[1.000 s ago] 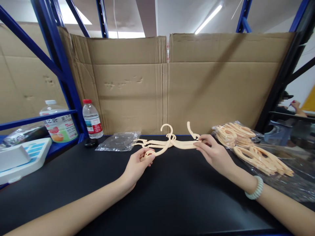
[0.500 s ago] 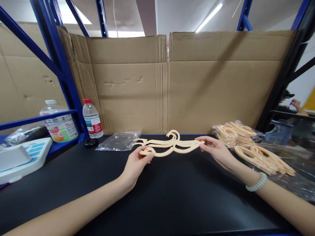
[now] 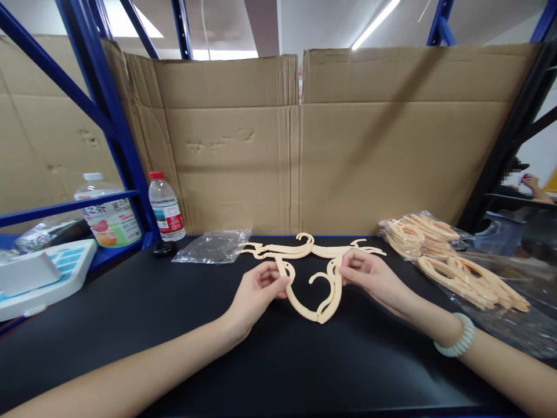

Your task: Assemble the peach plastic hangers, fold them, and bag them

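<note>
Head view, bagged hangers (image 3: 452, 261) right, plastic bag (image 3: 213, 247), bottle (image 3: 166, 206) left

A black tabletop (image 3: 130, 325) fills the lower half of the view. Behind it, from 10 to 2 o'clock, stand sheets of brown cardboard (image 3: 361, 151), creased and split by a gap at 12. Blue steel rack posts (image 3: 104, 110) rise at 10 o'clock, with a dark post (image 3: 509, 139) at 2. A strip light (image 3: 374, 23) glows on the pale ceiling at 1 o'clock.
</note>
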Tool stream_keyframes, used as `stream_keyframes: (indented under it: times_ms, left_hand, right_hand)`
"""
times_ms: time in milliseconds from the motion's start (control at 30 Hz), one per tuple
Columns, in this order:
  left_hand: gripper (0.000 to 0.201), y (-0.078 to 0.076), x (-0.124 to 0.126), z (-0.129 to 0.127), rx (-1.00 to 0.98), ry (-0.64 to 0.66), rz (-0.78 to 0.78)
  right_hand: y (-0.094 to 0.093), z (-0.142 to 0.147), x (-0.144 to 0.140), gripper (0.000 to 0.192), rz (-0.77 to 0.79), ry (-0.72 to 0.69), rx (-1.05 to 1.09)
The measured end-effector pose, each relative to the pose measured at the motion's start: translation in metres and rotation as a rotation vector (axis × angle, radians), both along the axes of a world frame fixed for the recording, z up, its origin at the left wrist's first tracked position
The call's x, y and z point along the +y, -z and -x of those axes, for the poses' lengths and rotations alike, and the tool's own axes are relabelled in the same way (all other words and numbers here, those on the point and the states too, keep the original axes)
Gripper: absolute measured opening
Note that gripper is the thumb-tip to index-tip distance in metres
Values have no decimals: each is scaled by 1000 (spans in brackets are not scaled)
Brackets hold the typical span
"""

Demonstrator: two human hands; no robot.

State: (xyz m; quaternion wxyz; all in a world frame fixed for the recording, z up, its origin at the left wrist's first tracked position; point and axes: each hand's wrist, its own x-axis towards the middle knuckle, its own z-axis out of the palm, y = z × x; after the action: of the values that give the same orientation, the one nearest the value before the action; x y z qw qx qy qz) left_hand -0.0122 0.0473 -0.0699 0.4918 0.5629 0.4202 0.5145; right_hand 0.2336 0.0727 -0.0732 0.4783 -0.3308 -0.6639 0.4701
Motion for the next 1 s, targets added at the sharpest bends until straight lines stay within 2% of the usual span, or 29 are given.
stream_keyframes:
  times_ms: [100,233,333,467,567,700,833,1000]
  left_hand:
    - [33,2,1,0,-4,46,-13]
    - [34,4,2,-1,12,75,-34]
    - [34,4,1,-2,30,91,-69]
    - [35,5,-1,-3,60,153,-136]
    - [37,6,-1,-3,63,170,-128]
    - [40,5,1,-2,3,140,-48]
    - [46,6,3,-2,-19,91,17]
    - [47,8,2,-3,17,97,-12]
  right_hand:
    - [0,4,-5,26,14,-147,-123]
    - [-2,6,-11,32,66,-332,-191]
    - [-4,7,-14,38,63,-415,-224]
    - [-5,8,-17,43,13,-456,-245]
    - [-7,9,-18,46,-9,-487,-247]
    - [-6,8,-17,48,-18,-446,-245]
    - [-4,7,-16,40,-65,-405,-264]
    - [-4,9,-21,38,-154,-412,-398]
